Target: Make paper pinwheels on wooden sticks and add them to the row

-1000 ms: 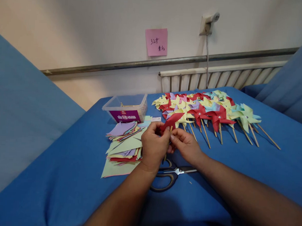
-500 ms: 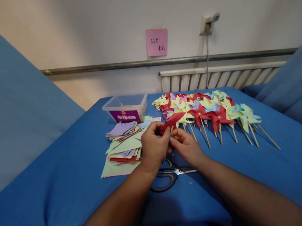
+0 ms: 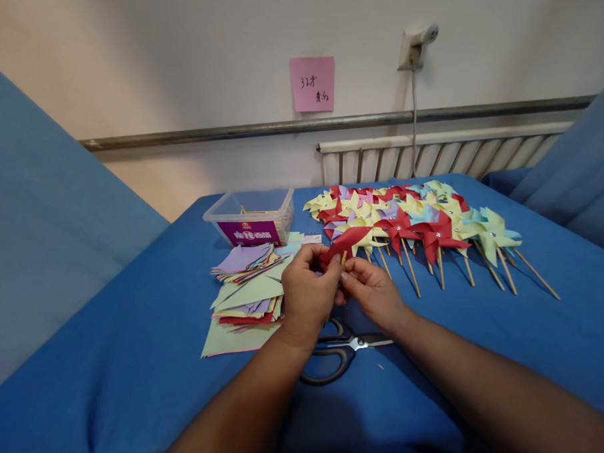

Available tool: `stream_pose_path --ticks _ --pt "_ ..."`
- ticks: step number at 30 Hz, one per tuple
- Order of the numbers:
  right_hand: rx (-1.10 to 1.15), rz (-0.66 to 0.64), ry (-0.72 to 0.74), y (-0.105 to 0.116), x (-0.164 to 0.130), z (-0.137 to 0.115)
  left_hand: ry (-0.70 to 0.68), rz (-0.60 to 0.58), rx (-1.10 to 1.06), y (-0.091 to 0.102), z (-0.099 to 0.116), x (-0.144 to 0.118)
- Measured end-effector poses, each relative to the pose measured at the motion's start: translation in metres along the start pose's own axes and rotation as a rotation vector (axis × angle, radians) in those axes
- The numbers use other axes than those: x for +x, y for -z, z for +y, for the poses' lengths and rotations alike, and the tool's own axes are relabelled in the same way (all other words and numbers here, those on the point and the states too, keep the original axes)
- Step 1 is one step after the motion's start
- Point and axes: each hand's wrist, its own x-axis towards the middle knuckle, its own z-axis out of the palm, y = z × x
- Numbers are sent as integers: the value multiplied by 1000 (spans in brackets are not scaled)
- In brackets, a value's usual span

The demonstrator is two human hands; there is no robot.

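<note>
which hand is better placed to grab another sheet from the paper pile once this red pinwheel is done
Probably the left hand: it sits right beside the paper pile. The right hand is on the far side, pinching the red pinwheel.

- Scissors [image 3: 344, 352] are lying on the blue cloth [image 3: 141, 353].
- Left of the scissors, cut paper sheets [image 3: 246, 291] are lying heaped.
- Beyond the scissors, finished pinwheels [image 3: 417, 221] are lying in rows.
- A plastic box [image 3: 252, 216] is sitting beyond the sheets.
</note>
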Motion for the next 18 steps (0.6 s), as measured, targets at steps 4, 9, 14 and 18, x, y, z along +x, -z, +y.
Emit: stream_pose_path --ticks 4,9,14,18 --pt "-4 9 5 -1 0 -1 -8 -8 0 0 0 0" --pt "-23 24 23 -2 0 0 -3 -2 -8 1 0 0" --pt "-13 25 23 -2 0 1 0 -10 -11 1 -2 0" --pt "-23 18 19 -1 0 1 -14 -5 -3 0 -3 0"
